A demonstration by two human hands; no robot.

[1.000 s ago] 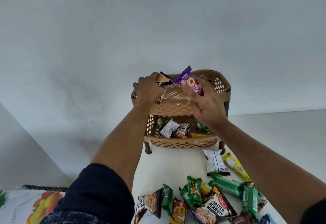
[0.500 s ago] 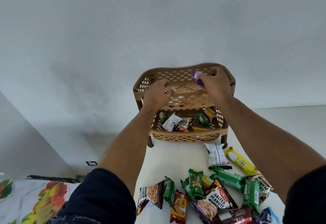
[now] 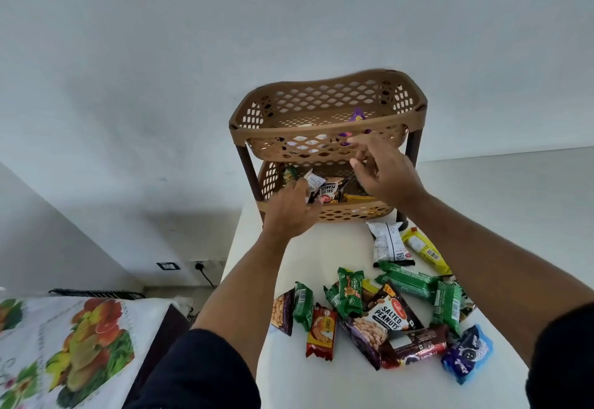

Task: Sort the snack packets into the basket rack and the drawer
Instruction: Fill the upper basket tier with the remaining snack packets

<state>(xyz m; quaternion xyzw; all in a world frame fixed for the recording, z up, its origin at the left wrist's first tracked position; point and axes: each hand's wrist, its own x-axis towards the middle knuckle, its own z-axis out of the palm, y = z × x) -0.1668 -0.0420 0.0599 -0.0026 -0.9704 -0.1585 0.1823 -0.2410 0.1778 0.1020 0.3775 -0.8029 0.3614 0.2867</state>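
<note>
A brown two-tier basket rack (image 3: pixel 321 138) stands at the far end of the white table (image 3: pixel 289 363). A purple packet (image 3: pixel 357 116) and a pale packet lie in its top basket, seen partly through the lattice. The lower basket holds a salted peanuts packet (image 3: pixel 331 190) and several others. My left hand (image 3: pixel 291 212) hovers in front of the lower basket with relaxed fingers and holds nothing. My right hand (image 3: pixel 384 173) is in front of the top basket, fingers loosely spread, empty. Several loose packets (image 3: pixel 390 312) lie on the table near me.
A white packet (image 3: pixel 387 241) and a yellow bar (image 3: pixel 424 249) lie just right of the rack's foot. A fruit-print cloth (image 3: pixel 64 350) covers a surface at lower left. Wall sockets with a plugged cable (image 3: pixel 201 267) sit low on the wall.
Both hands have pulled back and down from the top basket, leaving the purple packet and the other packet inside it. The camera view has tilted down slightly.
</note>
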